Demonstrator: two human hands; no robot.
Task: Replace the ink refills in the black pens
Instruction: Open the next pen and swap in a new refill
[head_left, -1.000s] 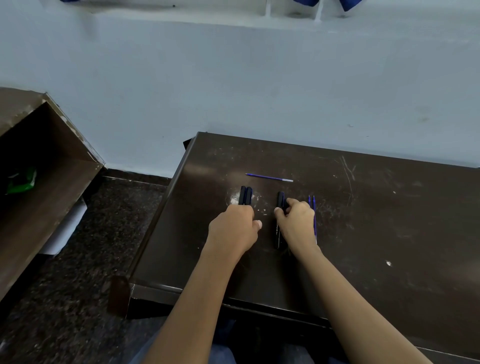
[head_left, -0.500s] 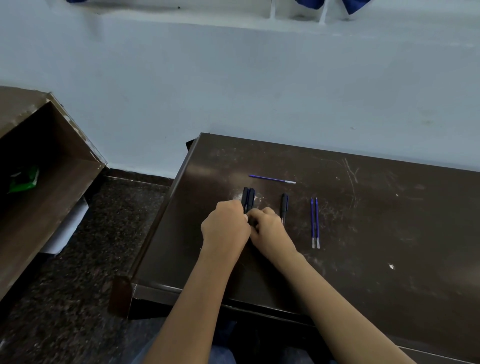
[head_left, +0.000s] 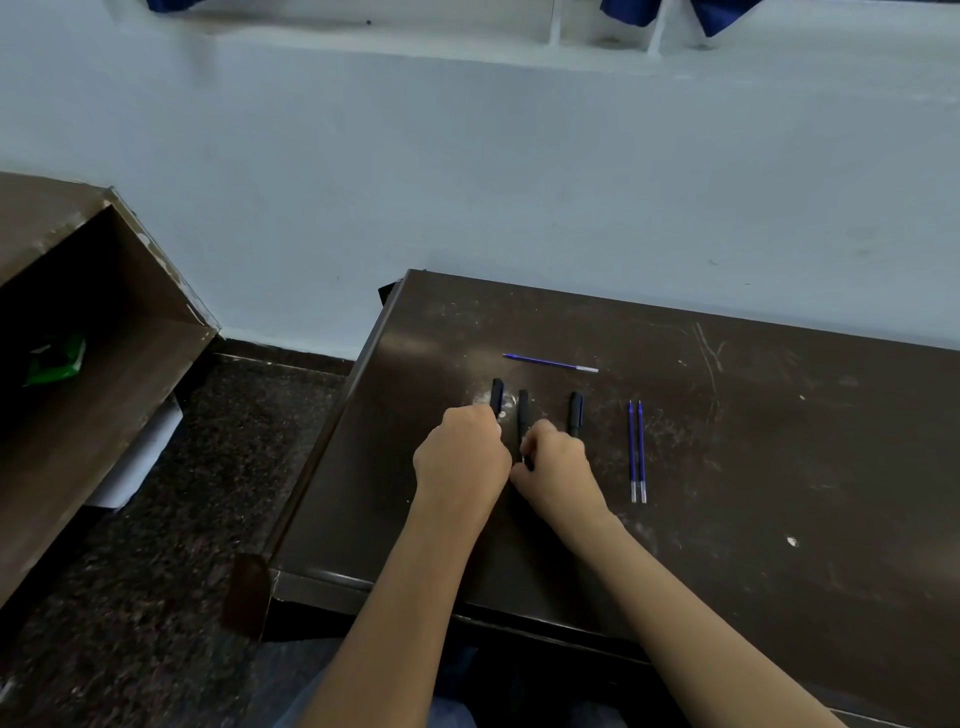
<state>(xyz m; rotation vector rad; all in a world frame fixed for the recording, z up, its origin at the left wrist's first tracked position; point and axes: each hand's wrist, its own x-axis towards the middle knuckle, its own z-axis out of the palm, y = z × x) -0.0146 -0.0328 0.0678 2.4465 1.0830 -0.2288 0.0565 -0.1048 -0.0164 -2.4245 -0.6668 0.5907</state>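
Three black pens lie side by side on the dark table (head_left: 779, 467), tips pointing away from me. My left hand (head_left: 460, 460) is closed over the near end of the left black pen (head_left: 497, 395). My right hand (head_left: 553, 465) pinches the near end of the middle black pen (head_left: 522, 410). The right black pen (head_left: 575, 410) lies just beyond my right knuckles, untouched as far as I can tell. Two blue ink refills (head_left: 637, 452) lie parallel to the right of the pens. A single blue refill (head_left: 550, 362) lies crosswise behind them.
The table's left edge (head_left: 332, 431) drops to a dark speckled floor (head_left: 156, 597). A brown open shelf unit (head_left: 78, 364) stands at the left with a green packet (head_left: 54, 358) inside. A pale blue wall (head_left: 519, 182) rises right behind the table.
My right hand left the right pen and the refills and came left to the paired pens. The two touching pens now lie apart, the middle one drawn right.
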